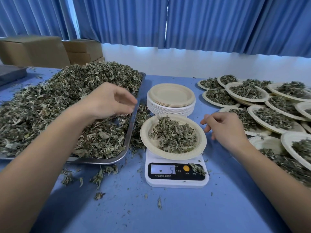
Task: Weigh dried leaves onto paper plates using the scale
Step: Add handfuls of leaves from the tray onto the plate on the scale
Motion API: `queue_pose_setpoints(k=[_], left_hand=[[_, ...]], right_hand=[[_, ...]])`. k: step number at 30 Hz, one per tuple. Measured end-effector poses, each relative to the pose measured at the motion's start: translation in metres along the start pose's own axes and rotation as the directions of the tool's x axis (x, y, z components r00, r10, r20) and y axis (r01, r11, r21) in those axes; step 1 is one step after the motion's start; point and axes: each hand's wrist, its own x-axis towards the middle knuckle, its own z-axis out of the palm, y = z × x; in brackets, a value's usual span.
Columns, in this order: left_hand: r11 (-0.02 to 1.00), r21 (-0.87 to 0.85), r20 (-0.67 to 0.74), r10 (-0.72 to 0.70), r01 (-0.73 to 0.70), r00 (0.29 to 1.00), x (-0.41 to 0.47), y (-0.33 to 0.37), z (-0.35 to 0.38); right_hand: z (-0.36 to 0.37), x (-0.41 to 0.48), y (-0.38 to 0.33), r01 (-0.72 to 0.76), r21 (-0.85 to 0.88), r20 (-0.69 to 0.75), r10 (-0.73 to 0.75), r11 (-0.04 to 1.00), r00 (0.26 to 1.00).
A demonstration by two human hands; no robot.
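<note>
Left hand [109, 100] raised, palm down, fingers bunched toward the thumb; tips blurred, so any grasp cannot be determined. Right hand [223, 130] lower, back facing up, fingers loosely curled, pointing left, holding nothing. Both forearms bare, extended forward.

Left hand [109, 100] and right hand [223, 128] are bare — both forearms [42, 157] too, as far as shown.

grey-green leaves [173, 133], white scale [176, 182], blue table [168, 212]
</note>
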Motion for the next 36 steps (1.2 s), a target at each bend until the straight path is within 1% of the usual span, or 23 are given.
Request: queue_pose_setpoints(k=[3,5,6,8,12,16,18,22,24,26,28,30,32,34,36], left_hand=[[0.954,0.282,0.147,-0.151,0.105,0.978,0.001,-0.019,-0.012],[0.918,0.369,0.254,-0.250,0.145,0.934,0.000,-0.027,-0.009],[0.917,0.364,0.286,-0.279,0.165,0.917,0.001,-0.029,-0.004],[0.923,0.341,0.265,-0.278,0.180,0.923,0.003,-0.034,0.005],[0.916,0.365,0.139,-0.231,0.167,0.963,0.010,-0.039,0.014],[0.936,0.294,-0.005,-0.204,0.196,0.979,0.012,-0.043,0.014],[0.942,0.283,-0.102,-0.160,0.183,0.982,0.013,-0.043,0.015],[0.957,0.247,-0.270,-0.083,0.152,0.959,0.014,-0.042,0.018],[0.958,0.245,-0.314,-0.065,0.147,0.947,0.014,-0.042,0.017],[0.958,0.244,-0.318,-0.065,0.148,0.946,0.014,-0.042,0.017],[0.968,0.205,-0.331,-0.072,0.146,0.941,0.013,-0.041,0.018],[0.983,0.131,-0.382,-0.068,0.127,0.922,0.010,-0.035,0.018],[0.999,0.017,-0.420,-0.034,0.045,0.907,0.008,-0.024,0.017],[0.991,-0.114,-0.379,0.024,-0.073,0.925,0.006,-0.011,0.017],[0.969,-0.208,-0.249,0.082,-0.136,0.965,0.006,0.004,0.024]], right_hand=[[0.000,0.000,0.000,0.003,0.000,-0.001,-0.003,1.000,1.000],[0.000,0.000,0.000,0.007,-0.003,-0.002,-0.007,1.000,1.000],[0.000,0.000,0.000,0.010,-0.003,-0.003,-0.010,1.000,1.000],[0.001,0.000,0.000,0.016,0.000,-0.004,-0.016,1.000,1.000],[0.000,0.000,0.000,0.012,0.001,-0.006,-0.012,1.000,1.000],[0.000,0.001,0.000,0.009,0.003,-0.011,-0.009,1.000,1.000],[0.000,0.001,0.001,0.003,0.013,-0.010,-0.003,1.000,1.000],[0.000,0.001,0.000,0.005,0.011,-0.009,-0.005,1.000,1.000],[0.000,0.001,0.001,-0.002,0.028,-0.005,0.002,1.000,1.000],[0.000,0.001,0.002,-0.008,0.031,-0.003,0.008,0.999,1.000],[0.000,0.001,0.002,-0.011,0.031,-0.003,0.011,0.999,1.000],[0.000,0.001,0.002,-0.011,0.028,-0.004,0.011,1.000,1.000],[0.000,0.001,0.001,-0.008,0.021,-0.002,0.008,1.000,1.000],[0.000,0.002,0.001,-0.007,0.019,-0.004,0.007,1.000,1.000],[0.000,0.002,0.001,-0.006,0.017,-0.004,0.006,1.000,1.000]])
